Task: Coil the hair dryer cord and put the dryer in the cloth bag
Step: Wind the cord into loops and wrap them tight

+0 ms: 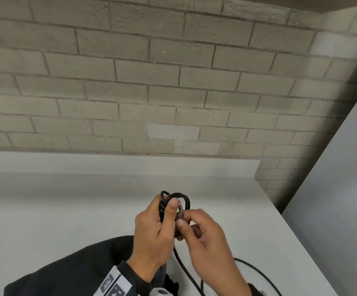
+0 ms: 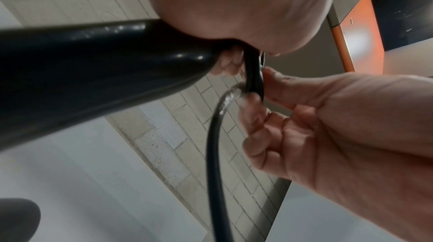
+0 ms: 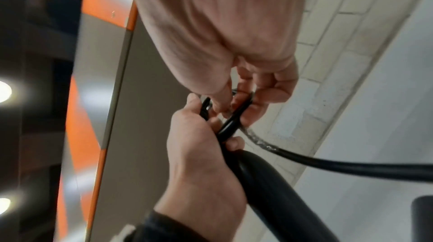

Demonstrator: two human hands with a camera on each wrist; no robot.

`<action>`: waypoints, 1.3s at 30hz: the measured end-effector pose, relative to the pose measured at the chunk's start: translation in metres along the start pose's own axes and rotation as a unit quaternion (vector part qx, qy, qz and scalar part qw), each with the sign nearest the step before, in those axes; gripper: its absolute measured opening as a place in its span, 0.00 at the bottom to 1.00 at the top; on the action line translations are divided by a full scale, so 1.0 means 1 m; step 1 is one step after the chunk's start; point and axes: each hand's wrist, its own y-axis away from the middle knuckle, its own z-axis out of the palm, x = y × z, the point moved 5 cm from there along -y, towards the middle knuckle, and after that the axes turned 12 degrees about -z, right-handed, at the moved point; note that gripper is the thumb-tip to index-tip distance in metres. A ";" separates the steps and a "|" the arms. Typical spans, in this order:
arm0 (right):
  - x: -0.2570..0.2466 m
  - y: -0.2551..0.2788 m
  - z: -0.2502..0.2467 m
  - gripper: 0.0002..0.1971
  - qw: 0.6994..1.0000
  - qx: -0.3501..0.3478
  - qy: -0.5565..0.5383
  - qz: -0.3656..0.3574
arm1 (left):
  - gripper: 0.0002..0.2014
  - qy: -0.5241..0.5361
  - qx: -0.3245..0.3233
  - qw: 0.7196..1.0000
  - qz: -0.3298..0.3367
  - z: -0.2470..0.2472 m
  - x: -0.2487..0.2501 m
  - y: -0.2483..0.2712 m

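Observation:
My left hand (image 1: 158,223) grips the black coiled cord (image 1: 177,198) together with the dryer's black handle (image 2: 93,71), thumb pressed on the loops. The loops stick up above the fist. My right hand (image 1: 199,229) pinches the cord (image 2: 253,82) just beside the left thumb, fingers curled round a strand. In the right wrist view the handle (image 3: 276,186) runs down from the left hand (image 3: 201,162). A loose length of cord (image 1: 186,268) hangs down from the hands and curves right over the table. The black cloth bag (image 1: 70,272) lies under my left wrist. The dryer's body is mostly hidden.
The white table (image 1: 66,199) ends at a brick wall (image 1: 152,82) behind and at an edge on the right. A grey wall panel (image 1: 344,189) stands to the right. A white object (image 1: 160,292) peeks in at the bottom edge.

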 end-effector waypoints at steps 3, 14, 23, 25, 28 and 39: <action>-0.007 -0.002 -0.004 0.08 0.997 -0.033 -0.061 0.038 | 0.28 -0.017 0.002 1.000 0.003 0.000 -0.001 -0.001; -0.040 -0.005 -0.048 0.10 0.980 -0.063 -0.172 0.073 | 0.20 -0.086 0.008 0.995 0.054 0.003 0.003 0.001; -0.033 0.002 -0.052 0.11 0.897 -0.003 -0.394 0.199 | 0.23 -0.109 -0.001 0.993 0.054 0.000 0.007 0.001; -0.032 0.002 -0.052 0.11 0.876 0.021 -0.428 0.224 | 0.22 -0.104 -0.008 0.993 0.059 0.001 0.006 0.001; -0.025 0.002 -0.056 0.12 0.844 0.058 -0.464 0.262 | 0.15 -0.110 -0.012 0.991 0.071 0.002 0.003 0.003; 0.019 0.027 -0.028 0.35 0.942 0.069 -0.328 0.029 | 0.18 -0.105 0.010 0.994 0.034 0.003 -0.003 -0.001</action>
